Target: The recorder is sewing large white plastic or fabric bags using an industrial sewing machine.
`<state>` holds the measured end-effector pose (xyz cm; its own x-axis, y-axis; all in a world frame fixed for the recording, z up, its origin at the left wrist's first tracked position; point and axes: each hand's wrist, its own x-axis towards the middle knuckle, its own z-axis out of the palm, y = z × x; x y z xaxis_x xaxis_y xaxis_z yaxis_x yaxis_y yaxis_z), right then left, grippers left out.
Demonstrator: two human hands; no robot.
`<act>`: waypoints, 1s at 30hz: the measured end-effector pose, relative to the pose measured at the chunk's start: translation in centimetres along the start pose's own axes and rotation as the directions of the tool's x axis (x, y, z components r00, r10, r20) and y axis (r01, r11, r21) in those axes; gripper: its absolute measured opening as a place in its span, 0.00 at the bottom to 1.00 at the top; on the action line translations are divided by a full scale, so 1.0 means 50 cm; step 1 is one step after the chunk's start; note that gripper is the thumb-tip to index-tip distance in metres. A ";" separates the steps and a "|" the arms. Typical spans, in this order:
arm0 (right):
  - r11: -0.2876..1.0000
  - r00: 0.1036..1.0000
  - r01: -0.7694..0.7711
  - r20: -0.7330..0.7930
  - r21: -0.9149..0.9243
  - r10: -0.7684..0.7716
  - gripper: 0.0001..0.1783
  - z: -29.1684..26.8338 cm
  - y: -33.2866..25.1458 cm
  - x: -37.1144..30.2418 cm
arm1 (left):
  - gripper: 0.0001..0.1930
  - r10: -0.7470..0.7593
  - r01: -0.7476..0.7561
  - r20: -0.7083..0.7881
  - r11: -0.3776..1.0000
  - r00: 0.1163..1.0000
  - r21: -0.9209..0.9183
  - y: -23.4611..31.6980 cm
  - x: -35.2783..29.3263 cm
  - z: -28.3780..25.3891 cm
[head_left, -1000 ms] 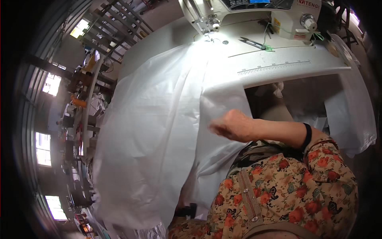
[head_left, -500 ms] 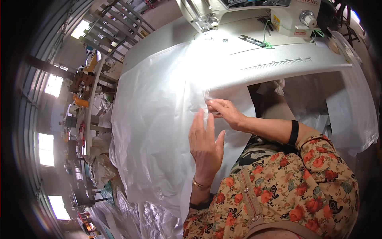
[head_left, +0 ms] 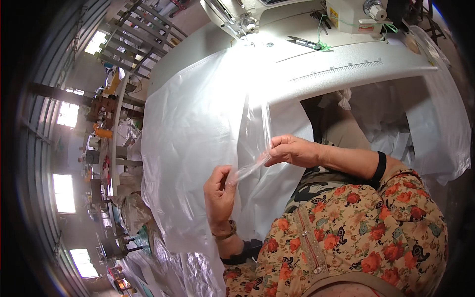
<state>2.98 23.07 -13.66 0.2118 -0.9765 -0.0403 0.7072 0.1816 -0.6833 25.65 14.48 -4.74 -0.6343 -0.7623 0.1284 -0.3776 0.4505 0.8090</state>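
A large sheet of thin clear plastic film [head_left: 198, 128] drapes from the white sewing table [head_left: 346, 69] down over its near edge. My left hand [head_left: 220, 190] pinches one edge of the film low on the left. My right hand [head_left: 292, 150] pinches the same edge higher and to the right. A narrow strip of film is stretched taut between the two hands. The sewing machine [head_left: 257, 12] stands at the table's far side, its needle area just above the top of the film.
Small thread snips [head_left: 304, 43] lie on the table by a printed ruler scale [head_left: 341, 69]. More white film [head_left: 435, 123] hangs over the table's right end. Metal racks and cluttered workbenches [head_left: 106, 109] fill the room to the left.
My left hand has come into view and closed on the film's edge. Both hands have dropped lower and pulled apart, stretching the edge between them. The film has shifted toward me.
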 end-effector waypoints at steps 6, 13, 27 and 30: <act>0.993 0.986 0.121 0.111 0.009 -0.122 0.12 0.034 -0.004 -0.014 | 0.33 -0.026 0.118 0.316 0.954 0.948 -0.276 -0.036 0.005 0.018; 0.943 0.919 0.122 -0.323 -0.310 -0.225 0.16 0.077 0.011 0.026 | 0.24 0.054 -0.011 0.147 0.960 0.988 -0.280 -0.066 0.011 0.039; 0.908 0.996 -0.035 -0.093 -0.418 -0.004 0.10 0.017 0.029 -0.065 | 0.09 -0.052 0.062 0.252 0.998 0.966 -0.030 0.121 0.086 -0.069; 0.943 0.984 0.119 0.162 -0.310 -0.070 0.11 0.085 -0.029 -0.091 | 0.08 -0.132 0.267 0.438 0.927 0.890 -0.265 0.109 0.065 0.008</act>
<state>3.88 27.74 -9.38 0.2681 -0.9550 0.1267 0.4828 0.0194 -0.8755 21.26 14.63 -0.16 -0.8096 -0.5341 -0.2433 -0.3410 0.0907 0.9357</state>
